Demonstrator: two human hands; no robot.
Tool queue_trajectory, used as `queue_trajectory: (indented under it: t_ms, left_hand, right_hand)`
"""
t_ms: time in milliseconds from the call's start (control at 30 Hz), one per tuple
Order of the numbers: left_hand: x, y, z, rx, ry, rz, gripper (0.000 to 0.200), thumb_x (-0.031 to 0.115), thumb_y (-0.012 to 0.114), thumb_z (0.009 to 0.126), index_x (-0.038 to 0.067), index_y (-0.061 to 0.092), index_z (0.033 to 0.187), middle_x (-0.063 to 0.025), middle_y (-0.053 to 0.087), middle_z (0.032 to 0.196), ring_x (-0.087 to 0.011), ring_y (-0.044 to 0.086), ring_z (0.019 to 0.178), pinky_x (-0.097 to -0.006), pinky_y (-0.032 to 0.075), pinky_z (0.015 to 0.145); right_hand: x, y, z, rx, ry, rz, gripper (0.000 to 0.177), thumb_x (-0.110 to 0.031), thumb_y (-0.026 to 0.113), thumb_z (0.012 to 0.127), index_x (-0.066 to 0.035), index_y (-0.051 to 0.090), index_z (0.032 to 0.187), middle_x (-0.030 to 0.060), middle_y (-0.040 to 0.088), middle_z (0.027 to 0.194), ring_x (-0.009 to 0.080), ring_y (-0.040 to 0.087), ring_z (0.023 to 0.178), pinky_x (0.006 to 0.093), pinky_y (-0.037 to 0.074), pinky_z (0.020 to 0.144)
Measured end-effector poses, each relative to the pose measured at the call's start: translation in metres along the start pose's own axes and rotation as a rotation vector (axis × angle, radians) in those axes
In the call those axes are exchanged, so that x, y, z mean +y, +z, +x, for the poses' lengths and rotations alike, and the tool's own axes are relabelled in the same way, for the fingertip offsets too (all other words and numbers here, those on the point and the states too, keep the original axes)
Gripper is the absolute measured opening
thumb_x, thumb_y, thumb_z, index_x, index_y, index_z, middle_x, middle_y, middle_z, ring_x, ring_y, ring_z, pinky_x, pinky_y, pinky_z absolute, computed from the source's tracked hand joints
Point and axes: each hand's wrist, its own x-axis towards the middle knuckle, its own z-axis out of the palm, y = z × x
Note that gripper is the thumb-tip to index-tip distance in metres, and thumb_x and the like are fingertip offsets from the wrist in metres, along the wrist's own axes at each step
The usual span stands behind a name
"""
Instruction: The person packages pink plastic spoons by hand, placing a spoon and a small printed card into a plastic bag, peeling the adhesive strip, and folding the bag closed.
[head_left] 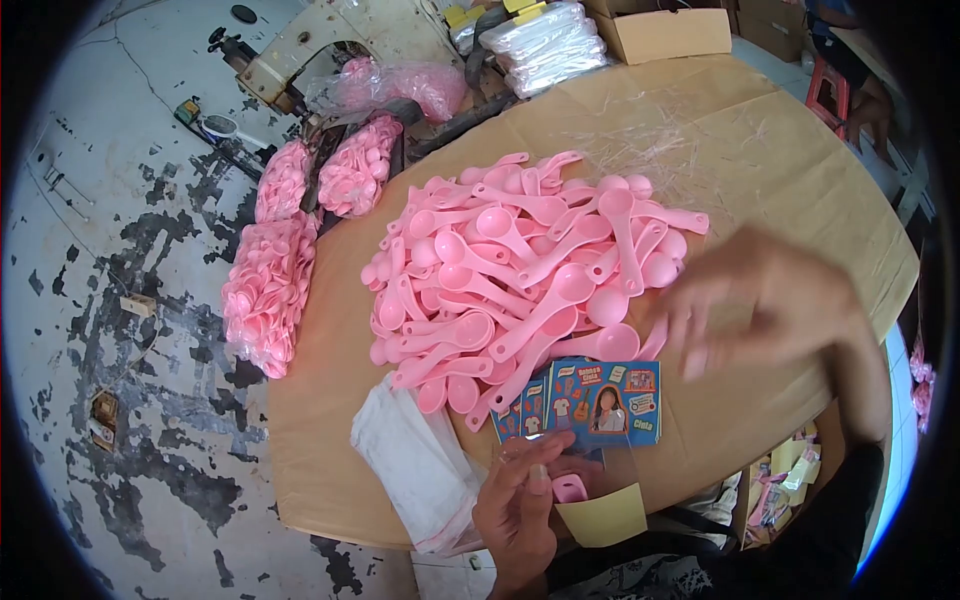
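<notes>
A big heap of pink plastic measuring spoons covers the middle of the table. My left hand is at the front edge, its fingers closed on a clear plastic bag. The pink end of a spoon handle and a pale yellow piece show at that bag. Just beyond my fingers lie blue printed cards, partly overlapped by the bag. My right hand is smeared by motion at the heap's right side, fingers pointing down and left; what they hold, if anything, does not show.
White plastic bags lie left of my left hand. Bagged pink spoons stand beyond the table's left edge. Clear scraps are strewn at the back near a cardboard box. An open carton sits below, right. Another person is far right.
</notes>
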Motion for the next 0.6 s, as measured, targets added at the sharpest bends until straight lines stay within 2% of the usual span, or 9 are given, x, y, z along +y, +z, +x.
queue_trajectory:
  t_ms: [67, 100, 167, 200, 267, 400, 467, 600]
  left_hand:
    - [0.000, 0.005, 0.001, 0.013, 0.009, -0.048, 0.027, 0.010, 0.047, 0.097, -0.006, 0.058, 0.115, -0.0221, 0.057, 0.112, -0.0273, 0.062, 0.100, -0.0352, 0.049, 0.086]
    - [0.001, 0.006, 0.001, 0.023, 0.012, -0.068, 0.027, 0.010, 0.048, 0.097, -0.006, 0.059, 0.115, -0.0221, 0.057, 0.113, -0.0274, 0.061, 0.102, -0.0350, 0.048, 0.088]
    - [-0.006, -0.004, 0.002, 0.003, 0.110, 0.105, 0.027, 0.010, 0.049, 0.096, -0.007, 0.061, 0.113, -0.0225, 0.057, 0.113, -0.0281, 0.060, 0.104, -0.0352, 0.047, 0.090]
    - [-0.008, -0.008, 0.002, -0.009, 0.159, 0.189, 0.026, 0.010, 0.049, 0.096, -0.007, 0.062, 0.112, -0.0227, 0.057, 0.114, -0.0284, 0.060, 0.105, -0.0353, 0.046, 0.090]
    - [-0.006, -0.004, 0.002, 0.030, 0.136, 0.141, 0.026, 0.010, 0.050, 0.096, -0.008, 0.063, 0.110, -0.0228, 0.058, 0.114, -0.0285, 0.060, 0.104, -0.0356, 0.046, 0.090]
    - [-0.006, -0.003, 0.002, 0.080, 0.087, 0.051, 0.027, 0.010, 0.050, 0.096, -0.008, 0.062, 0.111, -0.0225, 0.060, 0.112, -0.0293, 0.062, 0.100, -0.0364, 0.046, 0.090]
    - [-0.009, -0.009, 0.001, 0.025, 0.096, 0.026, 0.027, 0.010, 0.051, 0.096, -0.008, 0.060, 0.114, -0.0207, 0.062, 0.110, -0.0262, 0.063, 0.096, -0.0344, 0.047, 0.089]
    - [0.003, -0.002, 0.002, -0.029, 0.080, 0.128, 0.026, 0.006, 0.053, 0.096, -0.007, 0.058, 0.118, -0.0159, 0.064, 0.108, -0.0179, 0.064, 0.091, -0.0294, 0.049, 0.085]
  right_hand:
    - [-0.010, 0.036, 0.009, 0.055, -0.200, -0.023, 0.034, -0.027, 0.070, 0.085, -0.004, 0.065, 0.110, 0.0111, 0.070, 0.088, 0.0208, 0.068, 0.083, 0.0347, 0.053, 0.065]
    - [-0.013, 0.050, 0.014, 0.055, -0.210, -0.019, 0.032, -0.026, 0.069, 0.086, -0.004, 0.065, 0.109, 0.0111, 0.069, 0.086, 0.0215, 0.068, 0.081, 0.0341, 0.053, 0.064]
    - [-0.015, 0.071, 0.020, 0.054, -0.227, -0.007, 0.028, -0.023, 0.067, 0.088, -0.005, 0.065, 0.109, 0.0110, 0.069, 0.084, 0.0228, 0.067, 0.077, 0.0328, 0.053, 0.063]
    - [-0.009, 0.076, 0.020, 0.061, -0.232, 0.096, 0.026, -0.021, 0.067, 0.088, -0.005, 0.065, 0.109, 0.0108, 0.069, 0.084, 0.0237, 0.067, 0.076, 0.0330, 0.053, 0.062]
    - [0.001, 0.082, 0.020, 0.069, -0.238, 0.298, 0.024, -0.017, 0.066, 0.088, -0.006, 0.065, 0.109, 0.0104, 0.068, 0.084, 0.0254, 0.066, 0.074, 0.0333, 0.053, 0.062]
    - [-0.016, 0.076, 0.020, -0.053, -0.207, 0.285, 0.022, -0.011, 0.067, 0.086, -0.004, 0.066, 0.107, 0.0095, 0.068, 0.084, 0.0262, 0.066, 0.073, 0.0332, 0.053, 0.062]
    - [-0.016, 0.072, 0.020, -0.117, -0.173, 0.232, 0.021, -0.009, 0.068, 0.085, -0.004, 0.067, 0.106, 0.0094, 0.068, 0.083, 0.0255, 0.067, 0.075, 0.0334, 0.053, 0.063]
    - [-0.012, 0.069, 0.019, 0.049, -0.207, 0.194, 0.022, -0.004, 0.067, 0.082, -0.005, 0.069, 0.104, 0.0095, 0.068, 0.081, 0.0230, 0.066, 0.072, 0.0329, 0.052, 0.065]
